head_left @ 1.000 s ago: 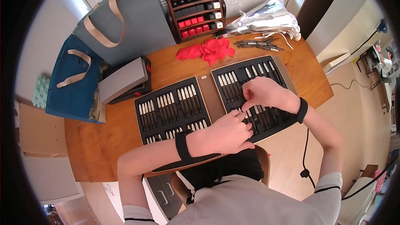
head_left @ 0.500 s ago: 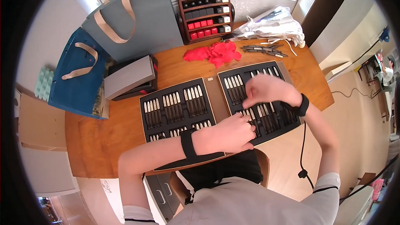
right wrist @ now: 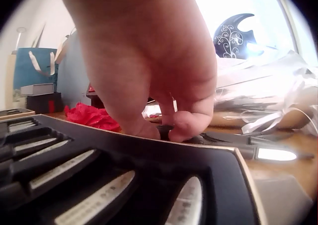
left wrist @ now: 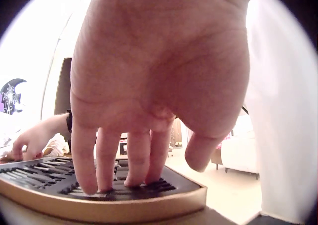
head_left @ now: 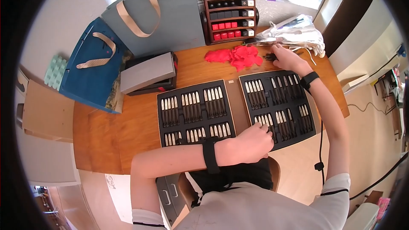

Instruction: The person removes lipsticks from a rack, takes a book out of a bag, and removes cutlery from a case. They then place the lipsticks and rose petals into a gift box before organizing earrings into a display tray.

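Observation:
An open two-part case lies on the table, its left black tray (head_left: pixel 200 122) and right black tray (head_left: pixel 307 130) holding rows of slim dark pen-like sticks (head_left: pixel 291 87) with pale pointed ends. My left hand (head_left: pixel 247 142) reaches over the right tray's near edge. In the left wrist view its fingers (left wrist: pixel 138 155) point down, fairly straight, with tips at the slots. Beyond the tray's far edge, my right hand (head_left: pixel 287 58) is at the loose pile of sticks. Its thumb and fingertips close around a dark stick (right wrist: pixel 164 131), mostly hidden by the hand.
Red petal-like pieces (head_left: pixel 243 56) lie left of the pile, and a clear plastic bundle (head_left: pixel 294 33) lies behind it. A small wooden rack (head_left: pixel 230 19) stands at the back. A grey bag (head_left: pixel 170 21), blue bag (head_left: pixel 87 61) and grey box (head_left: pixel 147 73) occupy the left side.
My right hand has left the right tray and moved up and away to the loose pile of sticks. My left hand stays at the tray's near edge. The head view has shifted.

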Demonstrator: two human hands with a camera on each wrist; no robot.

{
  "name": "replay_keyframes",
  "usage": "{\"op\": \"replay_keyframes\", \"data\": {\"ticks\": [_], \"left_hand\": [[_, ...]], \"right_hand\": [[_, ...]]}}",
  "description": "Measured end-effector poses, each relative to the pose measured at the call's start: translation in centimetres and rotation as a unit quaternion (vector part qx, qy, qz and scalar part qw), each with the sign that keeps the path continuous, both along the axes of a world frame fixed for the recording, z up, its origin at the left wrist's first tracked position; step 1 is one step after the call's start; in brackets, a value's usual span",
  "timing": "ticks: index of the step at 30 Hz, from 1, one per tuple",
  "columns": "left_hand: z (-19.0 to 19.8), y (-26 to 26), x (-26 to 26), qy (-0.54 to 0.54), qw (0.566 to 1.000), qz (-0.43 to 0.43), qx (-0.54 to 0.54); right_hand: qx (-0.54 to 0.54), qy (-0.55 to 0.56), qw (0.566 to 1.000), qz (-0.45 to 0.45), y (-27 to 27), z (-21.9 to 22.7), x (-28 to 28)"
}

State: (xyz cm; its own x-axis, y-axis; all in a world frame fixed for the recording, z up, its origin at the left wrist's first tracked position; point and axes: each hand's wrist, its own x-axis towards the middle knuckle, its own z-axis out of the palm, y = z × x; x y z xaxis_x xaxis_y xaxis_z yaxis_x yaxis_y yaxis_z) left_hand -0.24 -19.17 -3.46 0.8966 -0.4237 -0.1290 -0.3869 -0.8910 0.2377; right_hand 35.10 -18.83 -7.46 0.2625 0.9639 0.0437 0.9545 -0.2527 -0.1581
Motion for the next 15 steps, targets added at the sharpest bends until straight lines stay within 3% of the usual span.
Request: {"op": "replay_keyframes", "data": {"ticks": [4, 10, 13, 15], "left_hand": [[0.4, -0.2, 0.0, 0.015, 1.0, 0.001, 0.01], [0.1, 0.1, -0.4, 0.002, 1.0, 0.004, -0.004], [0.6, 1.1, -0.4, 0.021, 0.999, -0.009, -0.043], [1.5, 2.3, 0.0, 0.054, 0.996, -0.004, -0.066]], "right_hand": [[-0.013, -0.043, 0.998, 0.035, -0.4, 0.6, 0.0], [-0.031, -0.047, 0.998, -0.004, -0.8, 1.3, -0.8], [-0.006, -0.049, 0.998, -0.027, -1.2, 2.3, -1.5], [0.065, -0.066, 0.996, 0.003, -1.5, 2.5, -1.2]]}}
